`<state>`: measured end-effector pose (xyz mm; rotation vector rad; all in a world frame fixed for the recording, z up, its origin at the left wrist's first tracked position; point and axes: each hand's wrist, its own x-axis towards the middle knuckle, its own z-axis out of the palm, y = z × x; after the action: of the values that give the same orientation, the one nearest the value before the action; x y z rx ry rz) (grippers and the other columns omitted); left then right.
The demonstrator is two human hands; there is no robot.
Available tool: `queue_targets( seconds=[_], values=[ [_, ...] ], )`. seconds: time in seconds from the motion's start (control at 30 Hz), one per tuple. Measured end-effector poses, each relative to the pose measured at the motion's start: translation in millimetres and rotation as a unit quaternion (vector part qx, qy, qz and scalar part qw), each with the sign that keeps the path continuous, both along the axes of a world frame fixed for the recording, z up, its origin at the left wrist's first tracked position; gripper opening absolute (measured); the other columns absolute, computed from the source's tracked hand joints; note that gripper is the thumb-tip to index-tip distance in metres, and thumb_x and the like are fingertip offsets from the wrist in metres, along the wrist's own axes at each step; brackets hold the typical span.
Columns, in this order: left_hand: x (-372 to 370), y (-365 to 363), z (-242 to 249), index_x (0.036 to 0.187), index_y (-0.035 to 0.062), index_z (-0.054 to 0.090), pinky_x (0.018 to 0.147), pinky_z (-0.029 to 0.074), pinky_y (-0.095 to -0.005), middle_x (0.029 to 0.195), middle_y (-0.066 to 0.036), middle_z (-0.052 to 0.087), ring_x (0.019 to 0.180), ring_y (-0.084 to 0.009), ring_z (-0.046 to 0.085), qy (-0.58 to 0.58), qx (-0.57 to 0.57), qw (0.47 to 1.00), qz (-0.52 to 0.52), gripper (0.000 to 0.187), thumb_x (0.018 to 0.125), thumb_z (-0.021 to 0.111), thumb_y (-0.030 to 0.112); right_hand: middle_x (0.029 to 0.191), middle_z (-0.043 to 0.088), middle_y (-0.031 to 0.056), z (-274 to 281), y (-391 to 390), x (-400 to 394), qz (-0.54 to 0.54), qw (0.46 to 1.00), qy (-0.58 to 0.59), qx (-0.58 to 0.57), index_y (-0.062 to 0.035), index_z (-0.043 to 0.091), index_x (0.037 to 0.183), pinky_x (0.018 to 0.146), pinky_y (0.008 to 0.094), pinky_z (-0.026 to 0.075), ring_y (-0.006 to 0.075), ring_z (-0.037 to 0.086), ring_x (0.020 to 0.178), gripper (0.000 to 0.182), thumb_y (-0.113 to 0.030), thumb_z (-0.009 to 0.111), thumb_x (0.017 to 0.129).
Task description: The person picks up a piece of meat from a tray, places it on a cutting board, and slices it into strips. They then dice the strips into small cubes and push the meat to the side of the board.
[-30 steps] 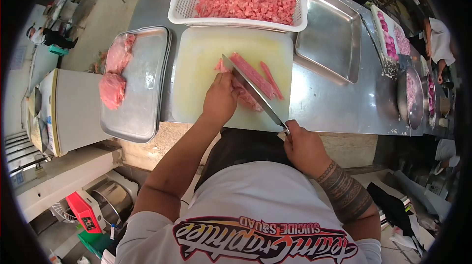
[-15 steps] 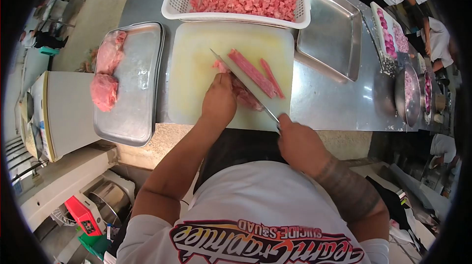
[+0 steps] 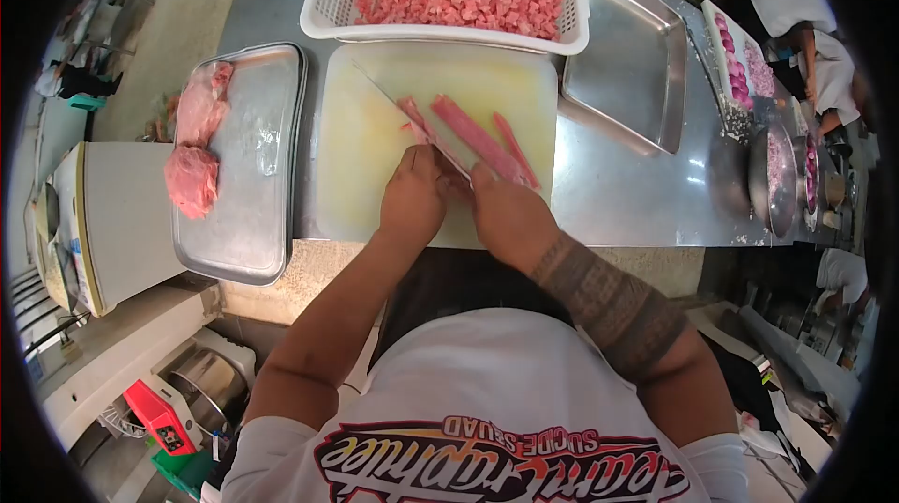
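Observation:
On the pale yellow cutting board [image 3: 365, 138] lie long strips of raw pink meat [image 3: 473, 133]. My left hand [image 3: 415, 196] presses down on a piece of meat that is mostly hidden under it. My right hand [image 3: 504, 208] grips the handle of a long knife [image 3: 403, 114], whose blade runs up and to the left across the meat. Both hands are close together at the board's near edge.
A white basket [image 3: 323, 11] full of diced meat stands behind the board. A steel tray [image 3: 253, 194] at the left holds two large meat chunks [image 3: 192, 175]. An empty steel tray [image 3: 632, 63] lies at the right. Other people work at the far right.
My right hand has pushed the knife forward and left, so the blade reaches further across the board and the hand now sits beside my left hand. My left hand stayed put.

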<state>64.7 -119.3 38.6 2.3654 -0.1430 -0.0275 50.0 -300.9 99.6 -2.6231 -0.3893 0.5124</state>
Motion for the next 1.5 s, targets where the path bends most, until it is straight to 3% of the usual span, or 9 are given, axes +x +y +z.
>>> queue_targets(
  seconds=[0.17, 0.33, 0.53, 0.63, 0.93, 1.13, 1.23, 1.33, 1.5],
  values=[
    [1, -2, 1, 0.116, 0.0044, 0.06, 0.085, 0.057, -0.0503, 0.114, -0.017, 0.067, 0.104, -0.042, 0.068, -0.011, -0.014, 1.0, 0.01, 0.037, 0.087, 0.081, 0.012, 0.083, 0.07, 0.023, 63, -51, -59, -0.012, 0.986, 0.146, -0.078, -0.0013, 0.051, 0.116, 0.068, 0.0549, 0.056, 0.0436, 0.072, 0.078, 0.022, -0.009, 0.057, 0.096],
    [-2, 3, -5, 0.122, 0.004, 0.06, 0.087, 0.058, -0.0476, 0.114, -0.016, 0.067, 0.107, -0.039, 0.068, -0.04, 0.002, 0.999, 0.004, 0.043, 0.089, 0.083, 0.019, 0.083, 0.07, 0.0245, -7, -62, -36, -0.028, 0.999, 0.046, -0.01, -0.0002, 0.051, 0.114, 0.073, 0.0573, 0.056, 0.0456, 0.071, 0.08, 0.025, -0.011, 0.06, 0.094],
    [5, 7, 22, 0.122, 0.005, 0.066, 0.092, 0.056, -0.0478, 0.118, -0.014, 0.067, 0.11, -0.0375, 0.067, -0.032, 0.016, 0.999, -0.017, 0.041, 0.087, 0.083, 0.014, 0.082, 0.071, 0.024, 8, -81, -17, -0.044, 0.998, 0.036, -0.002, 0.0002, 0.051, 0.111, 0.075, 0.0574, 0.055, 0.0464, 0.071, 0.081, 0.023, -0.013, 0.061, 0.096],
    [16, 12, 25, 0.113, 0.0068, 0.071, 0.096, 0.054, -0.0465, 0.117, -0.011, 0.067, 0.11, -0.0349, 0.065, -0.137, 0.094, 0.98, -0.113, 0.03, 0.085, 0.08, 0.008, 0.081, 0.071, 0.0225, 26, -78, -31, -0.103, 0.994, 0.025, 0.025, 0.0004, 0.051, 0.113, 0.074, 0.056, 0.056, 0.0454, 0.071, 0.082, 0.024, -0.012, 0.062, 0.095],
    [49, 15, 48, 0.101, 0.0071, 0.074, 0.094, 0.051, -0.0462, 0.105, -0.01, 0.067, 0.101, -0.0339, 0.063, -0.121, 0.191, 0.943, -0.246, 0.012, 0.089, 0.072, 0.005, 0.08, 0.068, 0.0201, 52, -85, -37, -0.178, 0.97, 0.04, 0.161, 0.0015, 0.055, 0.112, 0.07, 0.0504, 0.054, 0.0426, 0.07, 0.078, 0.023, -0.01, 0.066, 0.095],
    [80, -10, 97, 0.107, 0.0035, 0.073, 0.089, 0.055, -0.046, 0.108, -0.014, 0.069, 0.101, -0.0383, 0.067, -0.15, -0.044, 0.967, -0.202, 0.017, 0.089, 0.072, 0.002, 0.083, 0.069, 0.02, 47, -82, -39, -0.175, 0.974, 0.038, 0.139, 0.0014, 0.056, 0.111, 0.071, 0.0507, 0.054, 0.0424, 0.07, 0.079, 0.024, -0.013, 0.067, 0.097],
    [85, -13, 105, 0.108, 0.0034, 0.073, 0.089, 0.056, -0.045, 0.106, -0.015, 0.07, 0.101, -0.0385, 0.068, -0.255, -0.002, 0.956, -0.144, 0.02, 0.089, 0.074, 0.001, 0.084, 0.071, 0.019, 46, -83, -41, -0.151, 0.985, 0.024, 0.081, 0.0006, 0.055, 0.112, 0.072, 0.0516, 0.055, 0.0427, 0.071, 0.08, 0.024, -0.014, 0.066, 0.097],
    [68, 1, 90, 0.107, 0.0034, 0.073, 0.089, 0.056, -0.0455, 0.104, -0.016, 0.071, 0.098, -0.039, 0.069, -0.211, 0.021, 0.976, -0.047, 0.019, 0.088, 0.076, 0.003, 0.086, 0.073, 0.0188, 43, -83, -46, -0.14, 0.989, 0.01, 0.052, -0.0003, 0.054, 0.113, 0.073, 0.0523, 0.056, 0.0428, 0.072, 0.082, 0.023, -0.014, 0.065, 0.098],
    [22, 2, 44, 0.104, 0.0036, 0.073, 0.09, 0.056, -0.0474, 0.103, -0.016, 0.071, 0.098, -0.0384, 0.069, -0.122, 0.018, 0.991, -0.047, 0.019, 0.087, 0.078, 0.007, 0.088, 0.074, 0.0201, 28, -82, -48, -0.123, 0.992, 0.001, 0.036, -0.0013, 0.054, 0.113, 0.074, 0.0527, 0.057, 0.0427, 0.073, 0.083, 0.022, -0.014, 0.063, 0.097]
  ],
)
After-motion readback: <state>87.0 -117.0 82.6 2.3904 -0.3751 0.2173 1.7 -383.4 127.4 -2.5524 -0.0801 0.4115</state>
